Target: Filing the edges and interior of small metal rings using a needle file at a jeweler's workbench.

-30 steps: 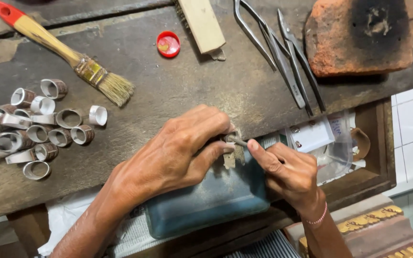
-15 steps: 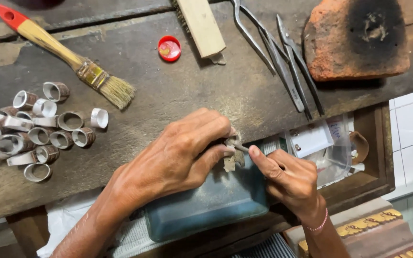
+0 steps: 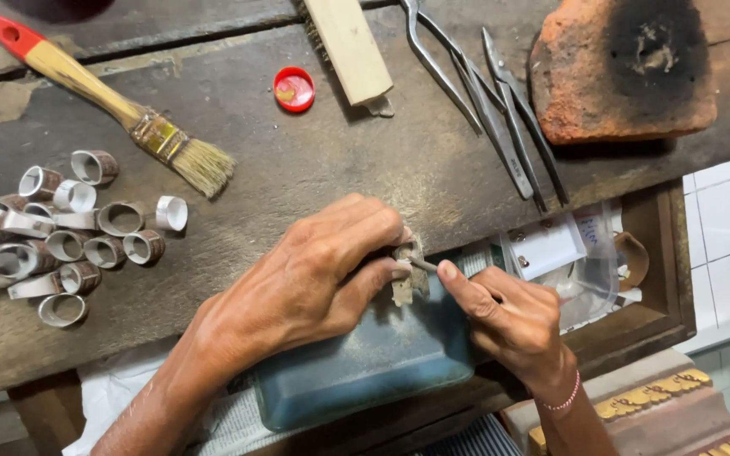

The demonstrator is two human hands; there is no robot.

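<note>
**Filing at the bench's front edge**

Nothing has shifted since a second ago. My left hand (image 3: 314, 279) pinches the small rough grey metal piece (image 3: 405, 272) there; my right hand (image 3: 509, 325) closes around a thin steel tool (image 3: 423, 265) touching it.

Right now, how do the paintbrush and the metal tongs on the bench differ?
The paintbrush has a wooden handle with a red tip and pale bristles; the metal tongs are bare grey metal all over. The paintbrush is one stout piece lying on the left of the bench; the tongs are thin, long legs that cross, lying on the right beside the scorched brick. Both lie flat on the wooden bench, untouched by either hand.
</note>
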